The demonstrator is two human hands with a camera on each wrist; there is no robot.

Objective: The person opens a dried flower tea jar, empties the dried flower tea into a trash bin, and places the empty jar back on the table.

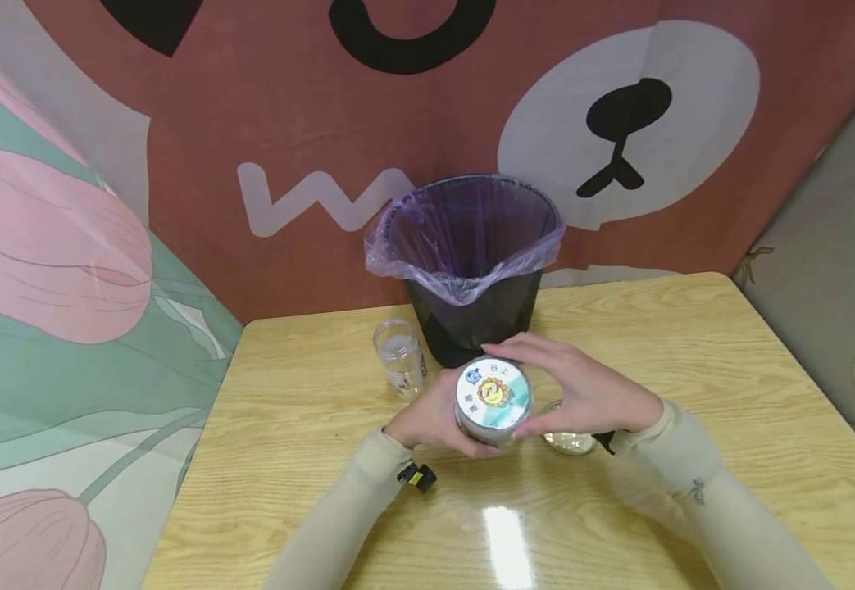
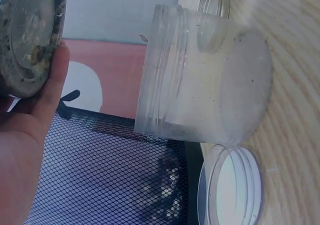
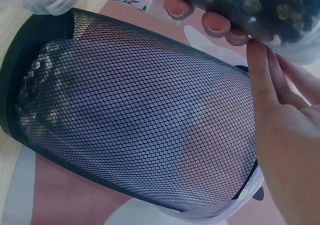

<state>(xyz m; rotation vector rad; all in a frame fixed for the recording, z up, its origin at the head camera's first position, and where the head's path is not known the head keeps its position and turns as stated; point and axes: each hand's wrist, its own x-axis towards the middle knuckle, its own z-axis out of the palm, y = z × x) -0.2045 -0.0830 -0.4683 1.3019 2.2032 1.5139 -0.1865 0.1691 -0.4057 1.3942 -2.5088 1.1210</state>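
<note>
A lidded clear jar [image 1: 495, 397] with a sun-and-flower sticker on its lid is held in front of the bin. My left hand [image 1: 438, 414] grips its side, while my right hand [image 1: 582, 385] has thumb and fingers on the lid's edge. Dark and pale yellowish contents show through the jar [image 3: 260, 7] in the right wrist view; what they are, I cannot tell. Below the held jar, an uncovered clear jar [image 2: 205, 80] stands upright on the table in the left wrist view, with a few specks inside. In the head view it is hidden by the hands.
A black mesh bin [image 1: 464, 324] with a purple liner [image 1: 464, 287] stands at the back. Left of it is a clear container [image 1: 401, 360]; near my right wrist lies a clear round piece [image 1: 570, 442]. Another clear round piece [image 2: 230, 185] sits beside the uncovered jar.
</note>
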